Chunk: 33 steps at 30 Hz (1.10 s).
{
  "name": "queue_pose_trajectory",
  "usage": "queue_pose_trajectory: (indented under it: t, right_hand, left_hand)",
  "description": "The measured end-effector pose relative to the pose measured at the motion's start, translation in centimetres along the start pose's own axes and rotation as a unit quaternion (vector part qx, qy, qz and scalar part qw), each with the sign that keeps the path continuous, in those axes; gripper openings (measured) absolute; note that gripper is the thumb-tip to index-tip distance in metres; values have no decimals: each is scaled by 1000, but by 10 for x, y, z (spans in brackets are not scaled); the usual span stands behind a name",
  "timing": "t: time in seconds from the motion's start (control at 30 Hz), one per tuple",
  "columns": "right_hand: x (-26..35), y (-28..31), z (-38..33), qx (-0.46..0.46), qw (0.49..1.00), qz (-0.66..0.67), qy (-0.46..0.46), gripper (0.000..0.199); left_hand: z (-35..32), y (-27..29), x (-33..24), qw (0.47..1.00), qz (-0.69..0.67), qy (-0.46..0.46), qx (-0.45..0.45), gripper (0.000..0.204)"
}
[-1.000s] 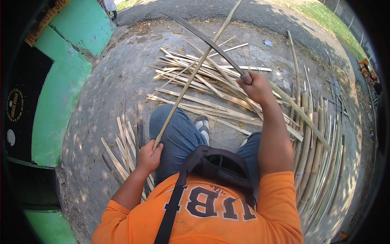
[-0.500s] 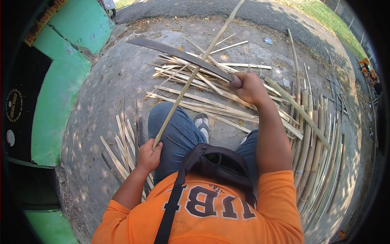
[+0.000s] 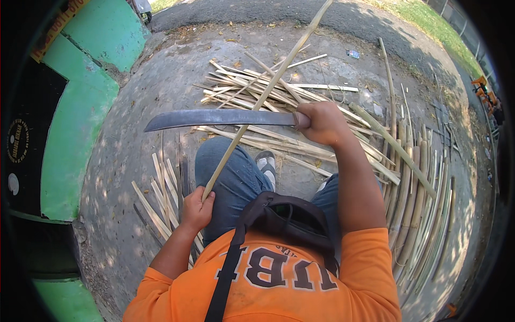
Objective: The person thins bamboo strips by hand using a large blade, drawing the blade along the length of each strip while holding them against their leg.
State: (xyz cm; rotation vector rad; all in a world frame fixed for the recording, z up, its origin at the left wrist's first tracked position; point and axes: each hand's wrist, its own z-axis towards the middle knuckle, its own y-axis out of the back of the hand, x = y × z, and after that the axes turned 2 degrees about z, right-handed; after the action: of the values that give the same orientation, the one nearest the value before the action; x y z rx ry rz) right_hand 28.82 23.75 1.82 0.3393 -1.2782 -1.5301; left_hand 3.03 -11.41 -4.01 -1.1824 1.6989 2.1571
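Observation:
My left hand (image 3: 198, 208) is closed round the near end of a long bamboo strip (image 3: 273, 80), which slants up and away to the far right. In my right hand (image 3: 323, 122) is the handle of a machete (image 3: 214, 118). Its broad dark blade points left and crosses over the strip, a short way above my left knee. Whether the edge touches the strip I cannot tell. Beneath the blade, a loose pile of split bamboo strips (image 3: 279, 140) lies on the ground in front of my feet.
Whole bamboo poles (image 3: 406, 204) and thin strips lie along my right, with one pole (image 3: 394, 141) resting askew across them. More split pieces (image 3: 161, 198) lie by my left leg. A green wall (image 3: 80, 134) stands at the left. A black bag (image 3: 289, 220) sits at my waist.
The machete has come nearer to me along the strip, its blade turning from a slant to nearly level. My left hand keeps its hold, almost unmoved.

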Motion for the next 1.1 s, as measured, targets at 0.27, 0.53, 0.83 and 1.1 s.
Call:
queue_pose_trajectory:
  t: [0.27,0.53,0.83,1.1]
  right_hand:
    - [-43,23,-14,-108,974,109,-166,33]
    - [-34,28,-10,-116,977,101,-146,36]
    - [-68,34,-23,-127,952,119,-251,35]
    - [-22,29,-10,-82,963,148,-210,36]
  left_hand:
    - [-3,-1,-3,1000,13,-20,-7,21]
    - [-4,-1,1,999,17,-29,-11,21]
    - [-3,-3,-5,998,22,-55,-20,21]
    - [0,-1,-4,998,28,-48,-12,23]
